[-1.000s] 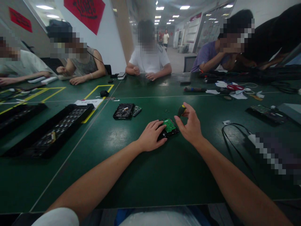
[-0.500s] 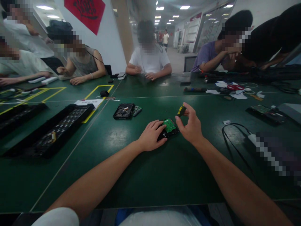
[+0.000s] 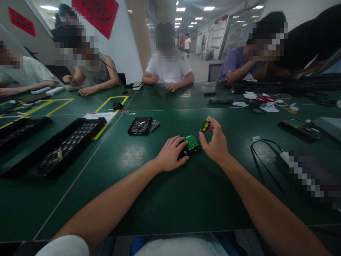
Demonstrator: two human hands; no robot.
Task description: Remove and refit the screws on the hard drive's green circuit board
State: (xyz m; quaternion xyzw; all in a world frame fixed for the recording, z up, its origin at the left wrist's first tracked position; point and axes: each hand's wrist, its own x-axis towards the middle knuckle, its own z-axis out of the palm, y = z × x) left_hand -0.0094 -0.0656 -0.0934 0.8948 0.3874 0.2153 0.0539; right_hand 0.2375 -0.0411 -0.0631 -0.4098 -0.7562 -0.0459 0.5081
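A hard drive [image 3: 196,148] with a green circuit board [image 3: 191,142] facing up lies flat on the table in front of me. My left hand [image 3: 172,153] holds it from the left, thumb along the near edge and fingers reaching over onto the board. Between thumb and fingertips, my right hand [image 3: 215,142] grips a short black-and-yellow screwdriver [image 3: 205,125] just above the drive's right side. The screwdriver's tip cannot be made out. Several tiny screws [image 3: 189,125] lie beyond the drive. Farther left sits a second black drive [image 3: 140,126] beside a loose circuit board [image 3: 155,124].
Long black trays [image 3: 77,142] stand at the left by a white paper label [image 3: 102,116]. To the right are a cable [image 3: 253,156], another drive with a board [image 3: 299,127] and a grey box [image 3: 329,128]. Several people sit across the green table [image 3: 149,202].
Both my hands, the drive and the screwdriver look nearly unmoved. At the far left, the standing person has shifted to the right, behind a seated person.
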